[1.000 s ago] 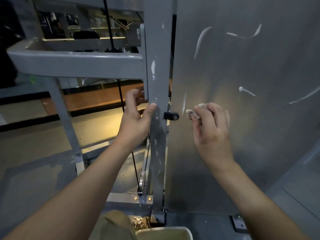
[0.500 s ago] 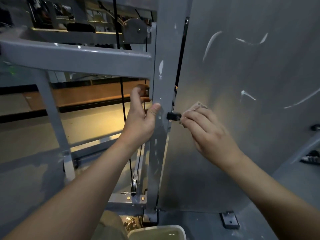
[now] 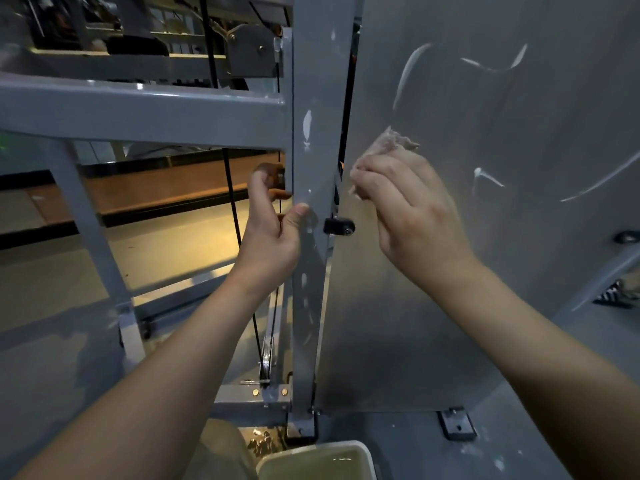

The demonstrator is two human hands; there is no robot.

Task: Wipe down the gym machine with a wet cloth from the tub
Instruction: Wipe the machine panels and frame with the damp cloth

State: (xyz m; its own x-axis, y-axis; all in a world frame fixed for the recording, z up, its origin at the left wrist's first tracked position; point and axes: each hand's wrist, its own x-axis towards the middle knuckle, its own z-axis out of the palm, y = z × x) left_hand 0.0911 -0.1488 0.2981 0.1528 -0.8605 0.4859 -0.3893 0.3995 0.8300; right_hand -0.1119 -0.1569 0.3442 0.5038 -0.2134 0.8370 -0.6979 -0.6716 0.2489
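Observation:
The grey gym machine fills the view, with an upright post (image 3: pixel 313 98) in the middle and a large grey shield panel (image 3: pixel 485 271) to its right. My left hand (image 3: pixel 272 233) grips the post, thumb on its front face and fingers curled round its left edge. My right hand (image 3: pixel 412 213) holds a crumpled pale cloth (image 3: pixel 389 143) against the panel's left edge, just above a small black bolt bracket (image 3: pixel 339 226). The white tub (image 3: pixel 360 448), holding murky water, shows at the bottom edge.
A horizontal grey beam (image 3: pixel 138 112) runs left from the post, with a slanted leg (image 3: pixel 93 237) below it. Black cables (image 3: pixel 235 220) run down behind my left hand to a pulley (image 3: pixel 266 358). White streaks mark the panel. A shoe (image 3: pixel 613 294) lies at the far right.
My right hand with the cloth has risen from beside the black bracket to above it along the panel's edge. My left hand keeps its grip on the post.

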